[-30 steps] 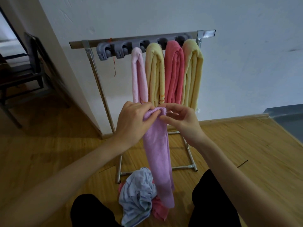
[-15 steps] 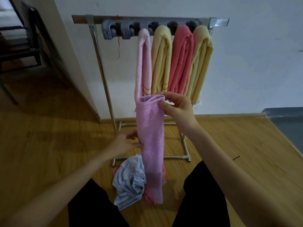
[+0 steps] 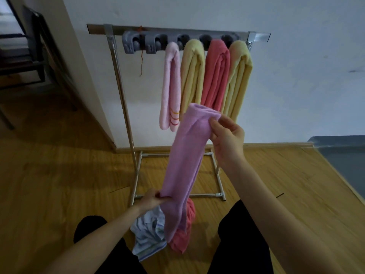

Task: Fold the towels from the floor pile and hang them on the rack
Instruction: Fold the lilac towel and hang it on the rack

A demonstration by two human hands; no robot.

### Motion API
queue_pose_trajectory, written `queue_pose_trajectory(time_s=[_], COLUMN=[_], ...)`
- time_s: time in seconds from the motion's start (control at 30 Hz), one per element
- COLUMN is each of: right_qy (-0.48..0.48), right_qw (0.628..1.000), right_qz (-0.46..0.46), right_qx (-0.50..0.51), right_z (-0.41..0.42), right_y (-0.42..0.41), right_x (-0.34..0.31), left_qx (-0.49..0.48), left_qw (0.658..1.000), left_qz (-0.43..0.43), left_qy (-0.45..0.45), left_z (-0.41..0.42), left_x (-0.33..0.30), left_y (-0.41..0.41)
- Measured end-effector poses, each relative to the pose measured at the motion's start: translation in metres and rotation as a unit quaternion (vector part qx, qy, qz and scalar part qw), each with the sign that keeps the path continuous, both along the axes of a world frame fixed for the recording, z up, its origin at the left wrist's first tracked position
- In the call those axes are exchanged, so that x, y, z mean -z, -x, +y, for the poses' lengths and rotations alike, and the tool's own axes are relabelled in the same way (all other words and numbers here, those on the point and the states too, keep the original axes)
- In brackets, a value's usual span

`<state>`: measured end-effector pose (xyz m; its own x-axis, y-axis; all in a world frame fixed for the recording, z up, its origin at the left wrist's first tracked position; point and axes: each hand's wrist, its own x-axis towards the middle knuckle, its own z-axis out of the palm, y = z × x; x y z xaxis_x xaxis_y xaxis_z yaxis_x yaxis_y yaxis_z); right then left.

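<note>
Left hand (image 3: 153, 199) has dropped from the top fold to pinch the purple towel (image 3: 184, 165) low down, right hand (image 3: 227, 139) still pinching its top below the rack (image 3: 177, 32), so I read halving next.

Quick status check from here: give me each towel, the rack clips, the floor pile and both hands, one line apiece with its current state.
purple towel: folded lengthwise, held stretched between both hands.
right hand: pinches the towel's upper end.
left hand: grips it lower down.
pink towel: folded, hanging.
left yellow towel: folded, hanging.
coral towel: folded, hanging.
right yellow towel: folded, hanging.
rack clips: two leftmost empty.
floor pile: crumpled, unfolded.
</note>
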<state>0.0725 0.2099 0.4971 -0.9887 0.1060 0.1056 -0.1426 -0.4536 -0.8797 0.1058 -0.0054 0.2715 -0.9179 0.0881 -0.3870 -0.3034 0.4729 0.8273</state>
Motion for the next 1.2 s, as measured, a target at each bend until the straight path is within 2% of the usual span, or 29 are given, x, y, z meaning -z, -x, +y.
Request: queue_pose_trajectory(time_s=[0.07, 0.17, 0.27, 0.4, 0.53, 0.63, 0.67, 0.73, 0.77, 0.8, 0.87, 0.97, 1.2], right_qy=[0.006, -0.047, -0.154, -0.291, -0.478, -0.638, -0.642, -0.534, -0.451, -0.388, -0.334, -0.319, -0.304], right_qw=[0.993, 0.976, 0.955, 0.928, 0.839, 0.734, 0.733, 0.791, 0.819, 0.83, 0.813, 0.79, 0.825], right_qz=[-0.066, -0.15, -0.209, -0.226, -0.23, -0.103, -0.037, 0.073, 0.077, 0.065, 0.048, 0.038, 0.029], right_qx=[0.093, 0.148, 0.144, 0.044, -0.119, -0.206, -0.219, -0.289, -0.346, -0.395, -0.475, -0.522, -0.475], right_z=[0.009, 0.018, 0.016, 0.013, 0.02, 0.026, 0.027, 0.025, 0.023, 0.02, 0.015, 0.012, 0.028], right_y=[0.01, 0.025, 0.024, 0.015, 0.013, 0.018, 0.019, 0.017, 0.014, 0.011, 0.008, 0.009, 0.01], right_x=[0.012, 0.044, 0.078, 0.131, 0.161, 0.151, 0.141, 0.109, 0.094, 0.08, 0.065, 0.06, 0.047], left_qx=[-0.01, -0.039, -0.035, 0.034, 0.171, 0.272, 0.294, 0.331, 0.344, 0.356, 0.364, 0.35, 0.32], left_qw=[1.0, 0.999, 0.999, 0.997, 0.982, 0.961, 0.955, 0.942, 0.937, 0.932, 0.929, 0.934, 0.942], left_qz=[0.001, -0.006, 0.02, 0.063, 0.073, 0.05, 0.044, 0.047, 0.051, 0.054, 0.054, 0.059, 0.085], left_qy=[0.003, -0.008, 0.0, -0.033, -0.017, 0.015, 0.022, 0.033, 0.04, 0.044, 0.044, 0.045, 0.056], left_z=[-0.007, -0.012, -0.013, -0.01, -0.003, 0.007, 0.009, 0.014, 0.016, 0.018, 0.022, 0.02, -0.002], left_x=[0.0, -0.014, -0.036, -0.091, -0.152, -0.197, -0.209, -0.225, -0.23, -0.234, -0.238, -0.241, -0.243], left_y=[0.0, 0.004, 0.015, 0.026, 0.028, 0.025, 0.024, 0.024, 0.025, 0.025, 0.026, 0.026, 0.021])
